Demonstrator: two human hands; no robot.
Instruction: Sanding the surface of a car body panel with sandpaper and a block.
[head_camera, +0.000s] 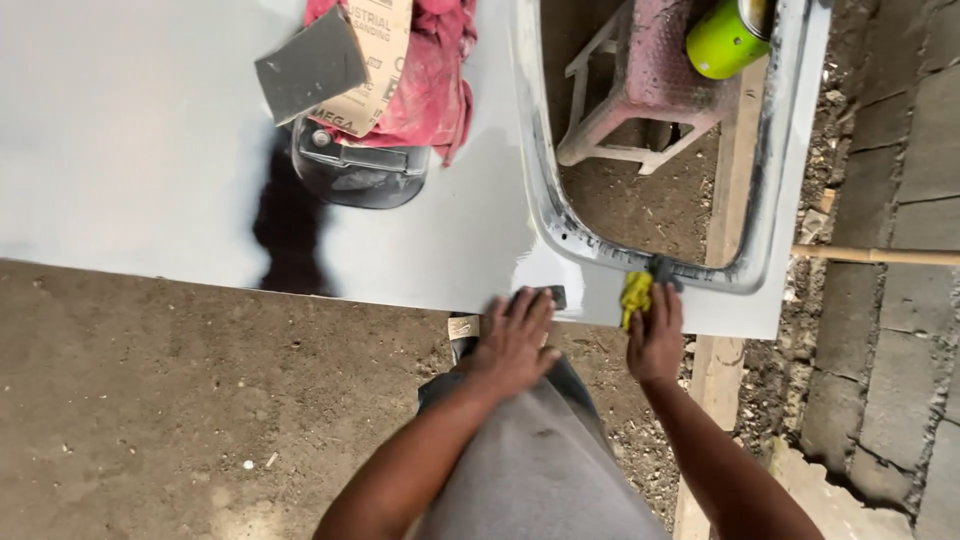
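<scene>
A large glossy grey car body panel (150, 150) with a window opening lies flat in front of me. My left hand (512, 342) presses flat on a small dark sanding block (548, 295) at the panel's near edge. My right hand (655, 335) grips a yellow rag (636, 295) and a small dark tool at the lower rim of the window frame (600, 250). Both hands sit close together on the near edge, about a hand's width apart.
Sheets of sandpaper (312, 62) and a red cloth (435, 85) lie over a black door-handle recess (355, 175). Through the window opening stand a pink stool (640, 90) and a green can (722, 42). A wooden stick (880, 255) pokes in from the right. Dirt ground lies below.
</scene>
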